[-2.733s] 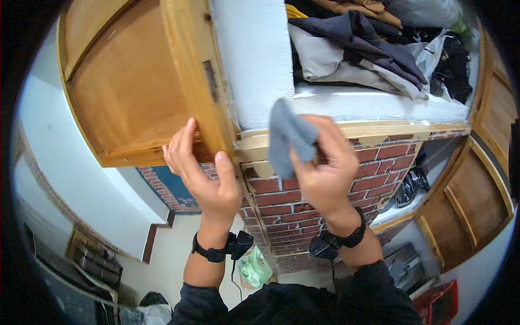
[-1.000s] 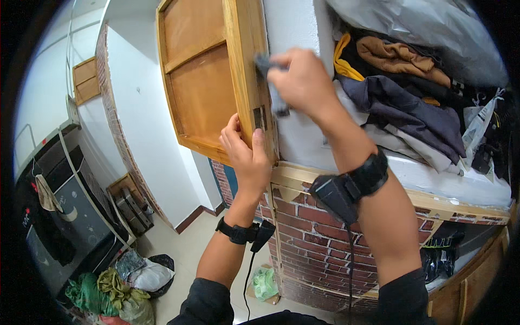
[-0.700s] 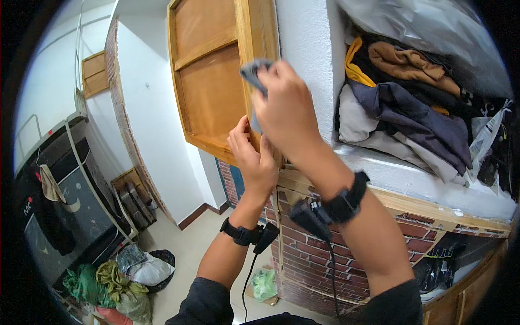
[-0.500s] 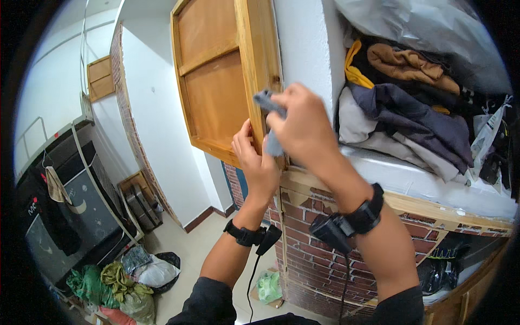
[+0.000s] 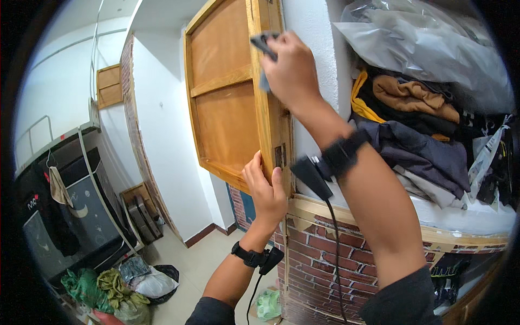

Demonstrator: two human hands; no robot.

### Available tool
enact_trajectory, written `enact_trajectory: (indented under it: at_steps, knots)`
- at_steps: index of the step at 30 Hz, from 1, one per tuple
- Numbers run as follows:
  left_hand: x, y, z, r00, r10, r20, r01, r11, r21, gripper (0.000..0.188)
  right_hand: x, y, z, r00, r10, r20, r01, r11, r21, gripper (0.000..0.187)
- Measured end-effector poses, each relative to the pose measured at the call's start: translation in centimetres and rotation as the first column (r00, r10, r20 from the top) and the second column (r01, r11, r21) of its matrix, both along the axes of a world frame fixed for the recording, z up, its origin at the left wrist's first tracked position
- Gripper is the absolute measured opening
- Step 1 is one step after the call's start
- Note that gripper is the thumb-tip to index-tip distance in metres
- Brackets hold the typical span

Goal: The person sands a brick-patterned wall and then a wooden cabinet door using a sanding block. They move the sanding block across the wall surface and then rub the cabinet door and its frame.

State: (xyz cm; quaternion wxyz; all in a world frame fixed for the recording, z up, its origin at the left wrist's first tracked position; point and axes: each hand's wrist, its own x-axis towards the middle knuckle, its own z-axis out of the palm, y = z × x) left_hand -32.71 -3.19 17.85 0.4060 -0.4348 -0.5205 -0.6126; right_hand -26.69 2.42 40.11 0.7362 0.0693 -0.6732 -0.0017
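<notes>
A framed wooden cabinet door [image 5: 225,116] stands swung out beside a white wall. My left hand [image 5: 265,189] grips its lower corner, fingers on the framed face and thumb on the edge. Higher up, my right hand [image 5: 295,67] is closed on a grey cloth [image 5: 264,44], pressed along the door's edge and slightly blurred. Part of the cloth hangs below the fingers; the rest is hidden in the palm. Both wrists wear black straps with cabled devices.
Right of the door, a shelf holds folded clothes [image 5: 417,146] under a clear plastic bag [image 5: 428,49]. Below is a brick-patterned panel [image 5: 330,260]. Several sacks [image 5: 108,290] lie on the floor at lower left, near a bunk bed [image 5: 81,200]. A green plastic bag [image 5: 268,303] lies below my left arm.
My right hand has moved up the door's edge with the cloth. My left hand still holds the lower corner, and the whole view has shifted so the door's upper part shows less.
</notes>
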Motion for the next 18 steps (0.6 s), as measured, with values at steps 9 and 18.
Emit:
enact_trajectory:
  at_steps: [9, 18]
  knots:
    - [0.3, 0.0, -0.1, 0.998, 0.065, -0.021, -0.065, 0.998, 0.003, 0.049, 2.1, 1.1, 5.3, 0.995, -0.011, -0.099, 0.008, 0.999, -0.034, 0.025]
    - [0.2, -1.1, 0.2, 0.999, -0.036, -0.007, 0.035, 0.996, -0.087, 0.053, 1.5, 1.7, 19.0, 0.979, -0.068, -0.193, 0.045, 0.992, -0.119, 0.02]
